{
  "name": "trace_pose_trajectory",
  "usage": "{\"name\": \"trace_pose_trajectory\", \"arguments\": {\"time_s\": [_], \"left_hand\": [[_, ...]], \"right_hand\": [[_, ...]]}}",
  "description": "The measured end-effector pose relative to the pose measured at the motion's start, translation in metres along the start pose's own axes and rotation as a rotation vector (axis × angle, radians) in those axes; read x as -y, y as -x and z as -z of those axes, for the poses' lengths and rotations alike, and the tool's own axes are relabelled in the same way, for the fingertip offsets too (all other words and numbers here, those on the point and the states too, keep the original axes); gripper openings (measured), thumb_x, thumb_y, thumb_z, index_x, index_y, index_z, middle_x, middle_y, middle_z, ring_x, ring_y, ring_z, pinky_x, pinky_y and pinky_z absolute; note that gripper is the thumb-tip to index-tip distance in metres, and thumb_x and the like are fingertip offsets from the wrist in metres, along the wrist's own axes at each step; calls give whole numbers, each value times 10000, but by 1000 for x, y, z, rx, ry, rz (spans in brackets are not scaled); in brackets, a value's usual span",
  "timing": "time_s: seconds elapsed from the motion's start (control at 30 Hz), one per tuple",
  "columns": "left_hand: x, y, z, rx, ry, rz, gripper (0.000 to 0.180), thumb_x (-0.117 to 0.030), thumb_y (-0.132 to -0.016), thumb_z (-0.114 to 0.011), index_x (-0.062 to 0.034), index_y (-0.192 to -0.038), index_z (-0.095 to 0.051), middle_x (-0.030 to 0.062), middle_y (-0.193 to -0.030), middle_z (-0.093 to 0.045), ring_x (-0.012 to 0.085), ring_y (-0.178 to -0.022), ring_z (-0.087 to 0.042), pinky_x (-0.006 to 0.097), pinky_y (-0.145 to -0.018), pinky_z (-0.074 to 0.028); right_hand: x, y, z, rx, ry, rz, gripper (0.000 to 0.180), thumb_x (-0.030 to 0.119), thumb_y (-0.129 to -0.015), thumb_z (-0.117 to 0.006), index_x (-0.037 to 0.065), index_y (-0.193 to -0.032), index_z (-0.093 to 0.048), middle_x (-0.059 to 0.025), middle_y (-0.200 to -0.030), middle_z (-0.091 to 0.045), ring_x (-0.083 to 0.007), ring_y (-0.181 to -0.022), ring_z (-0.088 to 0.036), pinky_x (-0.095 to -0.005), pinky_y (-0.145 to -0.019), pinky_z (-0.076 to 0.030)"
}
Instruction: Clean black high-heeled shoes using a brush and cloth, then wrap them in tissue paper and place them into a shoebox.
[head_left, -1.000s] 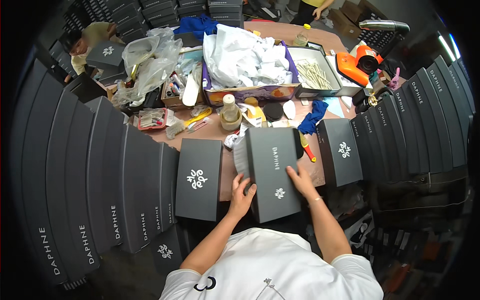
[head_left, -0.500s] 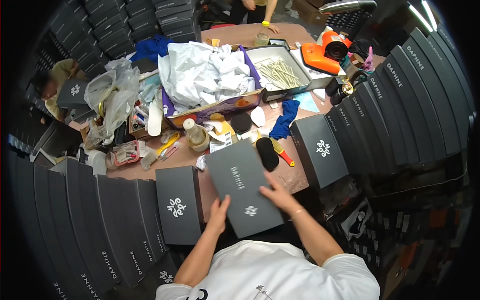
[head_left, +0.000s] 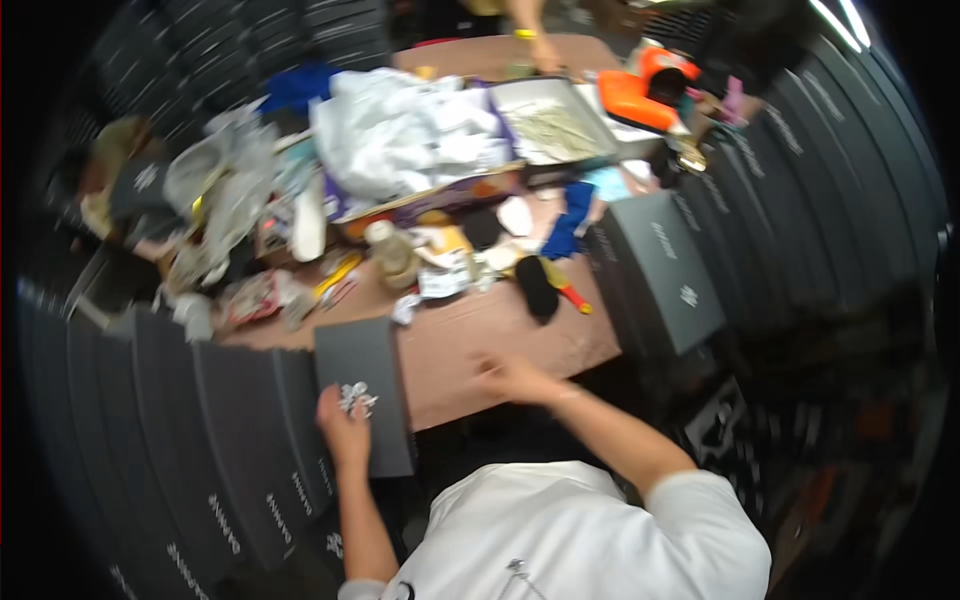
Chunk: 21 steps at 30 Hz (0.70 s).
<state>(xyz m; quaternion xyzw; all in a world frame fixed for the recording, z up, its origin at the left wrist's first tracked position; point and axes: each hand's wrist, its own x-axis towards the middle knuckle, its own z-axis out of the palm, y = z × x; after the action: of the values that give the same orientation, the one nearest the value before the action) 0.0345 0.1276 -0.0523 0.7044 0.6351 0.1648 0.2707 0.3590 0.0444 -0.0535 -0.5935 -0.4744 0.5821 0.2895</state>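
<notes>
My left hand [head_left: 346, 430] rests against the face of a dark grey shoebox [head_left: 362, 347] with a white flower-like mark, at the near end of the left row. Its thumb and fingers are apart, slightly blurred, and not wrapped round the box. Over the bare pink tabletop [head_left: 450, 340] hovers my right hand [head_left: 510, 378], touching no box. Motion smears its fingers, so their closure does not show. Another dark grey shoebox [head_left: 655, 260], its lid bearing white marks, lies at the near end of the right row.
Rows of grey shoeboxes [head_left: 250, 420] flank me on both sides. A carton of white paper [head_left: 410, 140], a tray of thin sticks [head_left: 545, 130], a bottle [head_left: 391, 254], a black-and-yellow brush [head_left: 540, 290] and a blue cloth [head_left: 572, 218] crowd the table. Another person's hand [head_left: 543, 52] is at the far edge.
The shoebox held in both hands has left them; a lid with its markings now tops the right row's near end. My left hand moved left onto another box; my right hand is free.
</notes>
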Motion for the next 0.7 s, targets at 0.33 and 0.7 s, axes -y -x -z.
{"name": "trace_pose_trajectory", "arguments": {"time_s": [0.33, 0.7], "left_hand": [[98, 46, -21, 393, 600, 439, 581, -326, -951, -572, 0, -1384, -363, 194, -1325, -473, 276, -1194, -485, 379, -1021, -381], [-70, 86, -5, 646, 1309, 609, 642, -563, -831, -515, -124, -1299, -500, 76, -1269, -544, 284, -1161, -523, 463, -944, -450]], "right_hand": [[-49, -50, -127, 135, -437, -132, 971, 346, -734, -806, -100, -1407, -267, -287, -1351, -465, -334, -1242, -482, -370, -1020, -403], [28, 27, -32, -208, -388, 1, 555, 510, -866, -619, 8, -1103, -645, -139, -970, -665, -216, -824, -631, -340, -710, -513]]}}
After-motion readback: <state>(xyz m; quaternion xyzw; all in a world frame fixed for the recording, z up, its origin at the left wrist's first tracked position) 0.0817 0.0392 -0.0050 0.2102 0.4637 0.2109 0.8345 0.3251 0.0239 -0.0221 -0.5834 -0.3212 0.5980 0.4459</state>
